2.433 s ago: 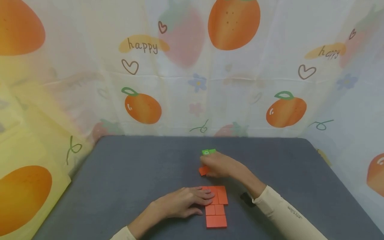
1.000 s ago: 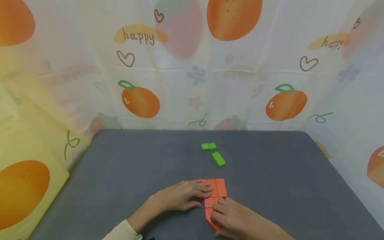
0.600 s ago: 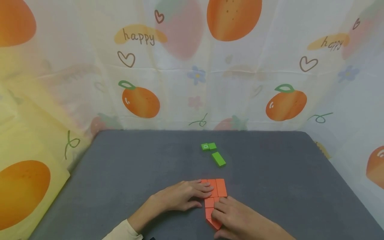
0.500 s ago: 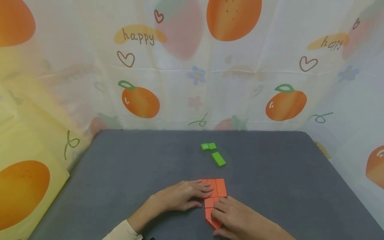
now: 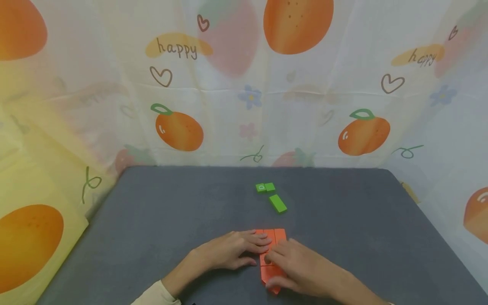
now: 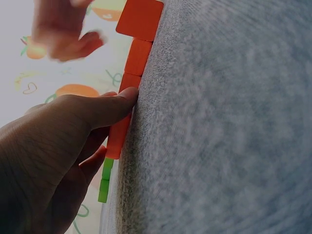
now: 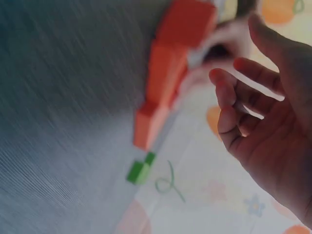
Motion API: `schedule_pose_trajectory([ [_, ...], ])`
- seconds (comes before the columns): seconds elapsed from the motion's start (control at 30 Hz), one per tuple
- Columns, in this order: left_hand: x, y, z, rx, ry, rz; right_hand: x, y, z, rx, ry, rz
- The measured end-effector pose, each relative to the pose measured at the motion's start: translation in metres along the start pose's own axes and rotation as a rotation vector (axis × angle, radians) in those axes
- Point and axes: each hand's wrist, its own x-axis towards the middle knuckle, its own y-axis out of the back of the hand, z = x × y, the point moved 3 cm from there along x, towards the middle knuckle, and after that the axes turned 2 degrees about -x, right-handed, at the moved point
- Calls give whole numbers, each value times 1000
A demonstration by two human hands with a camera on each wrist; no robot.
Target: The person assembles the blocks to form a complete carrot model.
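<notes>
Flat orange blocks (image 5: 281,235) lie packed together on the dark grey table, forming a shape that tapers at its near end. My left hand (image 5: 237,250) rests on the far left blocks, fingers stretched out; in the left wrist view its thumb touches the side of an orange block (image 6: 118,139). Over the near blocks hovers my right hand (image 5: 303,267), its fingers loosely bent. The right wrist view shows nothing in this hand (image 7: 273,112), apart from the orange blocks (image 7: 165,73). In the head view it hides part of the block shape's right side.
Beyond the orange shape lie a long green block (image 5: 278,203) and two small green blocks, one lettered (image 5: 261,187) and one plain (image 5: 270,187). A fruit-patterned cloth (image 5: 225,106) hangs behind the grey table (image 5: 183,199).
My right hand came back from beside the green blocks, set an orange block at the shape's near end, then let go and lifted off. My left hand stayed put.
</notes>
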Motion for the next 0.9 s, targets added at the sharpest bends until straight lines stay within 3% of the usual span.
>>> schedule_pose_trajectory([
  [0.17,1,1,1,25,-19,2,24,21,49,-25,-199,15],
  [0.3,1,1,0,22,2,-22,42,18,95,-123,-360,10],
  [0.37,1,1,0,13,9,-28,48,11,113,-100,-430,-34],
  [0.47,1,-1,0,3,7,-29,52,1,132,17,-489,-97],
  [0.57,1,-1,-1,-7,6,-26,55,-3,138,91,-472,-107],
  [0.73,1,-1,-1,-12,3,-18,58,4,134,105,-424,-81],
  [0.9,1,-1,-2,-16,9,-22,62,9,121,149,-303,-158],
])
